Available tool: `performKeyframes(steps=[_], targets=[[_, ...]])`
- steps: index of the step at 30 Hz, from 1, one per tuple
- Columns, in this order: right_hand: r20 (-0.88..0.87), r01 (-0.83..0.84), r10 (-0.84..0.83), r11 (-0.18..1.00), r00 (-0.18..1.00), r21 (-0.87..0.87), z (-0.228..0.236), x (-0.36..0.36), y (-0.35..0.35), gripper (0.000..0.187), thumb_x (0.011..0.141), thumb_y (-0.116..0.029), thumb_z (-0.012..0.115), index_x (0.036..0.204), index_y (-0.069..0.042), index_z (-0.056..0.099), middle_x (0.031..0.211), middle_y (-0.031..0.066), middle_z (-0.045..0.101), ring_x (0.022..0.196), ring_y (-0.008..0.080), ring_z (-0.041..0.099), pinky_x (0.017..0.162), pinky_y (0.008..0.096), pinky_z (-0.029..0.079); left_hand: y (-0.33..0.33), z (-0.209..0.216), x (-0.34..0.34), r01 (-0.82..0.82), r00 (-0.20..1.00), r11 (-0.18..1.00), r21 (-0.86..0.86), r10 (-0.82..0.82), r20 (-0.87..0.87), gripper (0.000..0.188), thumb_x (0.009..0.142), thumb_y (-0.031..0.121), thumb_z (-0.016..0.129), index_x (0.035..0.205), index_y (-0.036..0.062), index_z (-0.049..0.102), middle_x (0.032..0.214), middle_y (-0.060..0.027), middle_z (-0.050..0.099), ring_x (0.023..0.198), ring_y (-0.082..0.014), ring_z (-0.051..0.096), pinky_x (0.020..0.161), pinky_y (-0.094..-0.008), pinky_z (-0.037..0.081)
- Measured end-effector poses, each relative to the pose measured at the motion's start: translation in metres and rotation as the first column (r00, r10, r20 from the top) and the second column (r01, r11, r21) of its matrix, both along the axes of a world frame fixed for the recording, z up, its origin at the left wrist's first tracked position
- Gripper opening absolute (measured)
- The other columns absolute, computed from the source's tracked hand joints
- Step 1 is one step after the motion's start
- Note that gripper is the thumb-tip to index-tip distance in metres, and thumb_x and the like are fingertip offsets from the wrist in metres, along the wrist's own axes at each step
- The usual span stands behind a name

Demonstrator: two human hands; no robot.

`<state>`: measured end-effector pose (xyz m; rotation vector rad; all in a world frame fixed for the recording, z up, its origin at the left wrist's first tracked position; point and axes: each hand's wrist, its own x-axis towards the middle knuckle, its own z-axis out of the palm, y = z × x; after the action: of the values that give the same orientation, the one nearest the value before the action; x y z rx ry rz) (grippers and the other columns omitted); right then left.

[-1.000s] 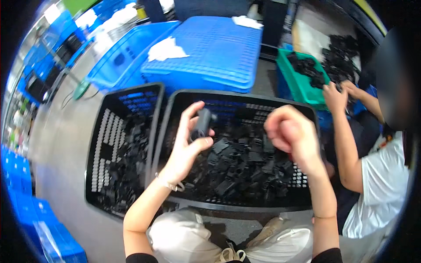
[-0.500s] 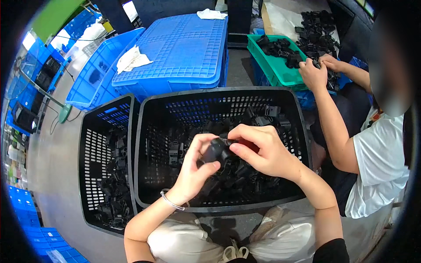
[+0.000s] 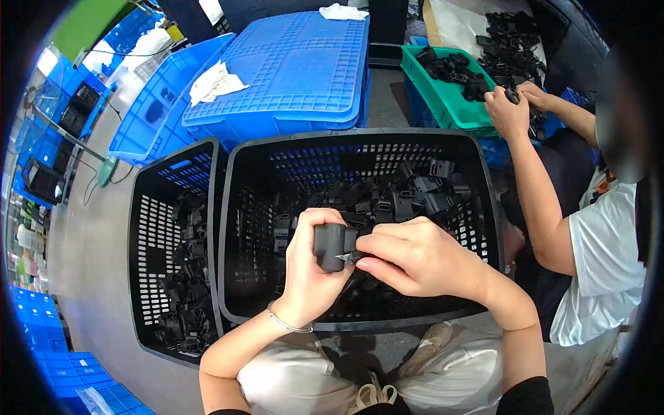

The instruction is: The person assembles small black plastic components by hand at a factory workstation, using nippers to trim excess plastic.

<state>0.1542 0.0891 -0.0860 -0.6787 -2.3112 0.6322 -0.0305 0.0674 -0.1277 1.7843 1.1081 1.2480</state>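
My left hand [image 3: 310,266] is closed round a black moulded plastic part [image 3: 330,243] with a rounded, tube-like body. It holds the part above the large black crate [image 3: 360,325]. In my right hand [image 3: 422,259], thumb and fingers pinch a small knife [image 3: 346,257]. Its pointed silvery blade lies against the lower right side of the part, and its handle is mostly hidden by the fingers. Beneath my hands, many similar black parts [image 3: 408,197] lie heaped in the crate.
A second black crate [image 3: 142,325] with black parts stands at left. Beyond are a blue lidded bin [image 3: 290,69] with a white cloth [image 3: 216,84] and an open blue bin [image 3: 131,138]. At right, a co-worker's hands [image 3: 512,111] handle a part near a green tray [image 3: 432,104].
The plastic part has been turned, so its tube-like body now stands upright in view. My right hand has moved slightly down, and the blade tip now shows against the part.
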Motion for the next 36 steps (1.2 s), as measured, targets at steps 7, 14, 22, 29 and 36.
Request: performKeyframes(steps=[7, 14, 22, 29, 36], targets=[[-0.013, -0.029, 0.030, 0.997, 0.999, 0.071, 0.001, -0.006, -0.002, 0.016, 0.080, -0.013, 0.068, 0.086, -0.001, 0.060, 0.066, 0.0080, 0.053, 0.054, 0.0257, 0.059, 0.046, 0.0353, 0.047, -0.001, 0.002, -0.002, -0.073, 0.997, 0.993, 0.090, 0.071, 0.028, 0.050, 0.061, -0.009, 0.072, 0.102, 0.0048, 0.047, 0.097, -0.0109, 0.054, 0.085, -0.0245, 0.057, 0.075, -0.0326, 0.047], [-0.031, -0.023, 0.025, 0.997, 0.999, 0.068, 0.005, -0.009, -0.003, 0.015, 0.080, -0.012, 0.068, 0.084, -0.001, 0.059, 0.066, 0.0084, 0.052, 0.053, 0.0253, 0.058, 0.046, 0.0351, 0.046, -0.004, 0.007, -0.005, -0.087, 0.990, 0.969, 0.232, 0.109, -0.085, 0.049, 0.065, -0.010, 0.069, 0.103, 0.0044, 0.041, 0.099, -0.0105, 0.048, 0.084, -0.0164, 0.050, 0.076, -0.0291, 0.044], [-0.097, -0.025, 0.033, 0.996, 0.995, 0.087, 0.003, -0.011, 0.004, 0.016, 0.080, -0.009, 0.068, 0.089, 0.002, 0.060, 0.068, 0.0096, 0.054, 0.051, 0.0252, 0.056, 0.045, 0.0338, 0.046, -0.004, 0.004, -0.003, -0.137, 0.988, 0.942, 0.306, 0.152, -0.024, 0.043, 0.071, -0.007, 0.068, 0.103, 0.0045, 0.042, 0.098, -0.0108, 0.048, 0.084, -0.0162, 0.050, 0.074, -0.0289, 0.045], [-0.028, -0.056, 0.061, 0.986, 0.998, 0.160, 0.014, -0.014, -0.001, 0.020, 0.079, -0.012, 0.070, 0.092, 0.001, 0.061, 0.068, 0.0076, 0.052, 0.054, 0.0229, 0.058, 0.046, 0.0334, 0.047, 0.001, 0.008, -0.008, -0.232, 0.969, 0.898, 0.375, 0.245, 0.014, 0.047, 0.058, -0.011, 0.069, 0.098, 0.0031, 0.049, 0.094, -0.0134, 0.055, 0.081, -0.0269, 0.054, 0.071, -0.0332, 0.045], [-0.021, -0.078, 0.083, 0.981, 0.996, 0.175, 0.012, -0.017, -0.002, 0.019, 0.077, -0.011, 0.071, 0.088, 0.001, 0.060, 0.068, 0.0069, 0.052, 0.053, 0.0222, 0.057, 0.046, 0.0326, 0.047, -0.002, 0.009, -0.010, -0.222, 0.966, 0.886, 0.407, 0.255, -0.029, 0.047, 0.058, -0.011, 0.069, 0.099, 0.0024, 0.049, 0.093, -0.0136, 0.055, 0.082, -0.0280, 0.054, 0.071, -0.0339, 0.045]])
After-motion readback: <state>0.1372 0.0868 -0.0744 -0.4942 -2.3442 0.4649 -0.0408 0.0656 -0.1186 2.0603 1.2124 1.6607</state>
